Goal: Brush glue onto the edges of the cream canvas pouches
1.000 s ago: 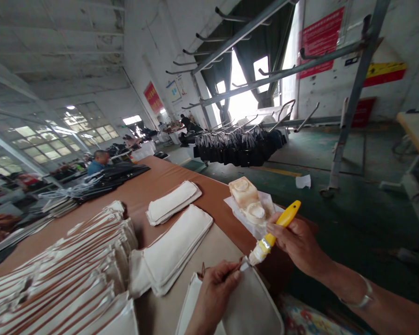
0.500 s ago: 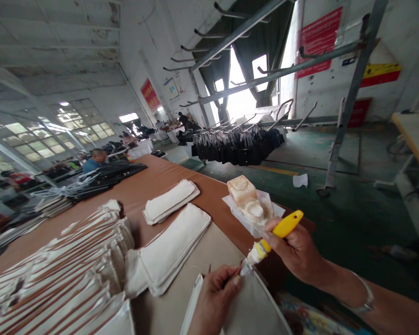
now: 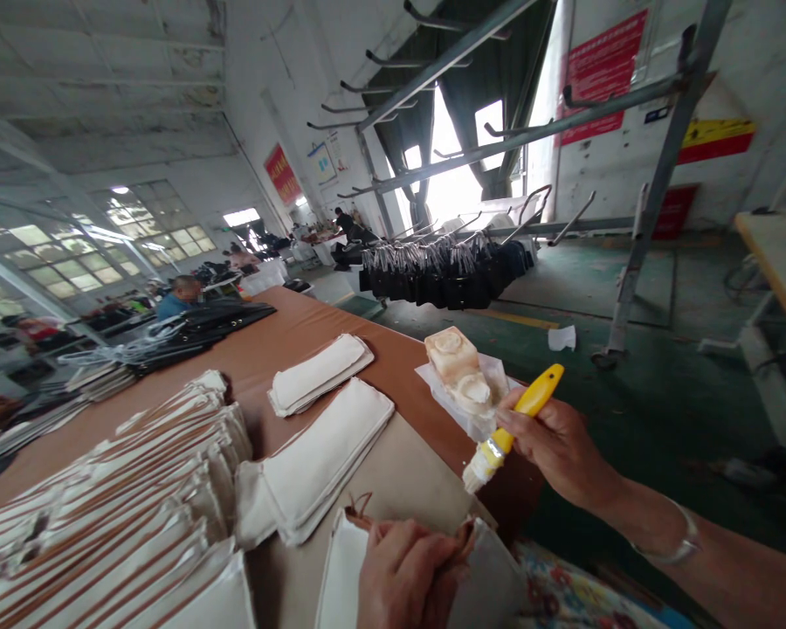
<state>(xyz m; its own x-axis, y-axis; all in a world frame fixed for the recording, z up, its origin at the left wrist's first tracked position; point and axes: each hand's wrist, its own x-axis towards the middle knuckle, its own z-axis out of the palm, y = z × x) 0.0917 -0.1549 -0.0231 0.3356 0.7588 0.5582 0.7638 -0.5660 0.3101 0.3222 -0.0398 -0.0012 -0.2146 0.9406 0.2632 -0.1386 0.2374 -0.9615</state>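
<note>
My right hand (image 3: 556, 437) is closed round the yellow handle of a paintbrush (image 3: 530, 397). White paste coats its bristles, which point down to the left, apart from the piece below. At the bottom, my left hand (image 3: 406, 568) has its fingers bent over the top edge of a cream pouch-like piece (image 3: 341, 568) with brown showing along that edge. Part of the piece is hidden under the hand. Just behind the brush, a cream-coloured tub of white paste (image 3: 475, 389) lies on a white sheet (image 3: 438, 397).
Rows of cream pieces with brown edges (image 3: 118, 515) cover the left of the brown table (image 3: 301, 314). Two small stacks of cream pieces (image 3: 331, 463) lie mid-table. Beyond its right edge stands a metal rack (image 3: 530, 135) with black items hanging. A person (image 3: 180, 299) sits far left.
The brush has come away from the cream piece's edge and tilts more upright. My left hand has moved lower and turned, with its fingers now folded over the edge.
</note>
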